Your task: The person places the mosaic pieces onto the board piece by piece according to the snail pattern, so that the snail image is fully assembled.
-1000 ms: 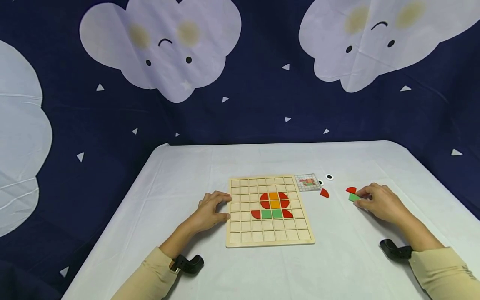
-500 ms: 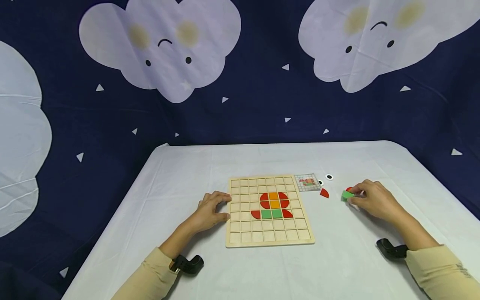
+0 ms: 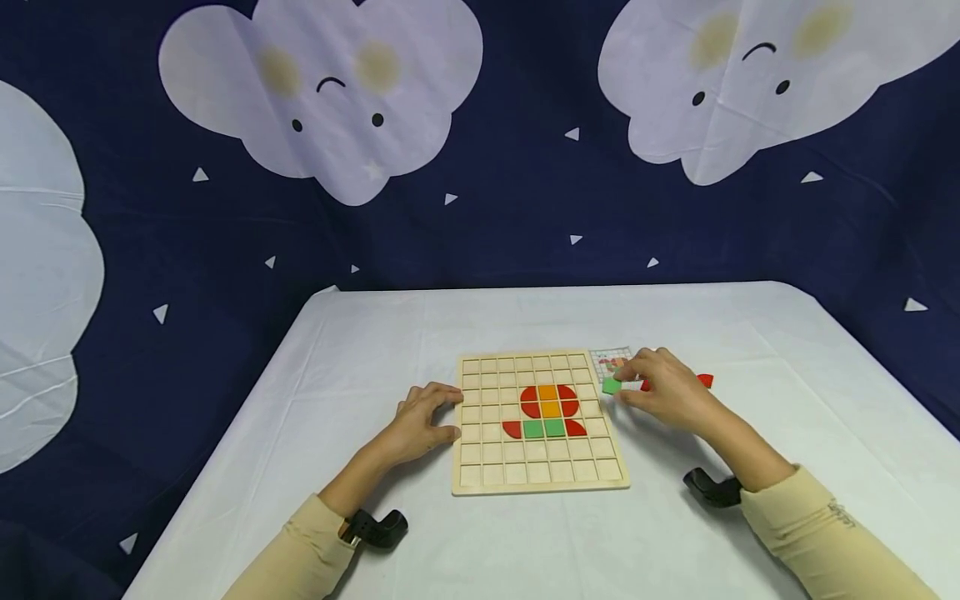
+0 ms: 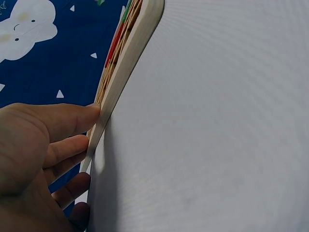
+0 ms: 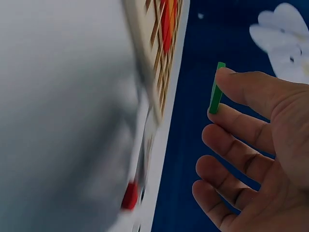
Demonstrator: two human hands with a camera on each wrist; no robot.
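Note:
My right hand [image 3: 666,389] pinches a green square tile [image 3: 612,386] between thumb and index finger, just off the right edge of the wooden grid board [image 3: 480,479]. In the right wrist view the green tile [image 5: 217,89] is edge-on at the fingertips, and the other fingers are loosely bent. My left hand [image 3: 417,423] rests against the board's left edge, thumb and fingers spread along it. The left wrist view has the thumb touching the board's rim [image 4: 113,96]. On the board, red curved pieces [image 3: 529,401] flank orange squares [image 3: 549,401], with green squares [image 3: 543,428] below.
A picture card [image 3: 609,360] lies beside the board's upper right corner, partly behind my right hand. Red pieces [image 3: 706,381] lie on the white table [image 3: 360,350] around that hand. A dark blue cloth with clouds [image 3: 510,242] hangs behind the table.
My right hand has picked up the green tile and carried it left, from the loose red pieces to the board's right edge. The left hand and board have stayed in place.

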